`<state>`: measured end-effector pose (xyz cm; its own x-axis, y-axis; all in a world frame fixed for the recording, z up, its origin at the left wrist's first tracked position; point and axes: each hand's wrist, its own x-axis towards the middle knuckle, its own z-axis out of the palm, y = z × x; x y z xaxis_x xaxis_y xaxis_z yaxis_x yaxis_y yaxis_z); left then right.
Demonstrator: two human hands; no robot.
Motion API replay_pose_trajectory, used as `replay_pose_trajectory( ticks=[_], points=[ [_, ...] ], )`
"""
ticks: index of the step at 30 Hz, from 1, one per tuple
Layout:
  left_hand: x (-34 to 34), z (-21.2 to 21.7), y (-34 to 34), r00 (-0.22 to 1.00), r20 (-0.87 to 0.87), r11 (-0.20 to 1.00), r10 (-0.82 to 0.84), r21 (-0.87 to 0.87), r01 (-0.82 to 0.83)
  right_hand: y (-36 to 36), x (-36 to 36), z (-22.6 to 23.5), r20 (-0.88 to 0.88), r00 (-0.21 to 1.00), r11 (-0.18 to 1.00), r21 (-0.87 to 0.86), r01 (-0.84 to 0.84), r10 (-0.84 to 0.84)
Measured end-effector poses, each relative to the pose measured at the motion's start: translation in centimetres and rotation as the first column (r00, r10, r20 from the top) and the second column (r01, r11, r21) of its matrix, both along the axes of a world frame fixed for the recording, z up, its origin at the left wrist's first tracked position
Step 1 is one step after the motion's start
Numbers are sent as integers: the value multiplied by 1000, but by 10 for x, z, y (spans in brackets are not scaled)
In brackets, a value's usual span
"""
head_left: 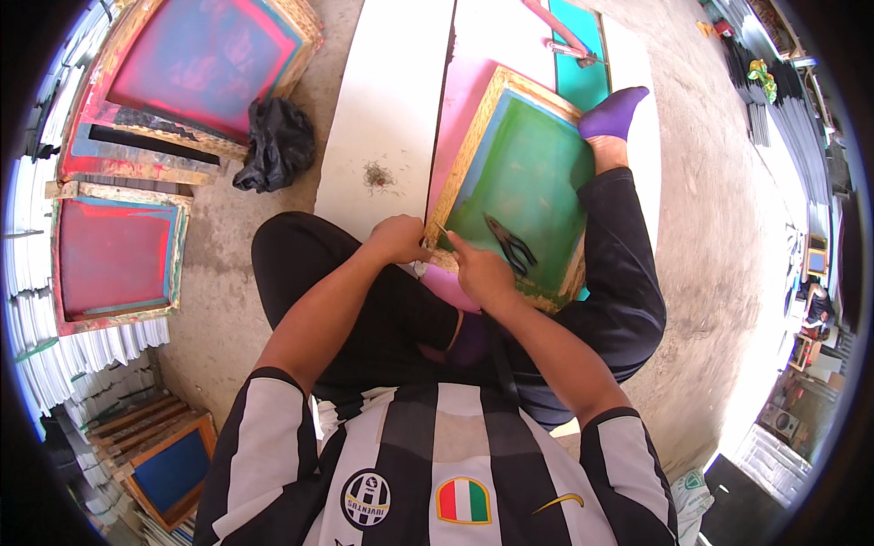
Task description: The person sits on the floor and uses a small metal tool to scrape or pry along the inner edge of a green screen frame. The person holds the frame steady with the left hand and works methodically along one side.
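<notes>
Green framed screen (523,164), its near-left corner between left hand (399,240) and right hand (484,276), both partly curled, any hold unclear

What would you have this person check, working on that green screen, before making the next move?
1. Left hand by the wooden frame's near-left corner: ok.
2. Right hand at that same corner: ok.
3. Whatever slender piece is at the right fingertips firmly gripped: cannot tell, too small.
4. Green mesh free of tools: not ok, pliers lie on it.
5. Pile of dark bits away from the mesh: ok, it's on the white board.
</notes>
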<state>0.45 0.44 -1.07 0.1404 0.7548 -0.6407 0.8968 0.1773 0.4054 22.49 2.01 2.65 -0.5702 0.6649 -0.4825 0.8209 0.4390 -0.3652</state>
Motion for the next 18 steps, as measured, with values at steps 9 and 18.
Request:
replay_pose_trajectory(
  ticks=[9, 18],
  points=[
    [-1, 10, 1, 997, 70, 998, 18, 55, -22, 2, 18, -74, -661, 711, 970, -175, 166, -241],
    [-2, 1, 0, 999, 51, 999, 18, 27, -19, 6, 10, -9, -107, 986, 991, -50, 124, -129]
  ],
)
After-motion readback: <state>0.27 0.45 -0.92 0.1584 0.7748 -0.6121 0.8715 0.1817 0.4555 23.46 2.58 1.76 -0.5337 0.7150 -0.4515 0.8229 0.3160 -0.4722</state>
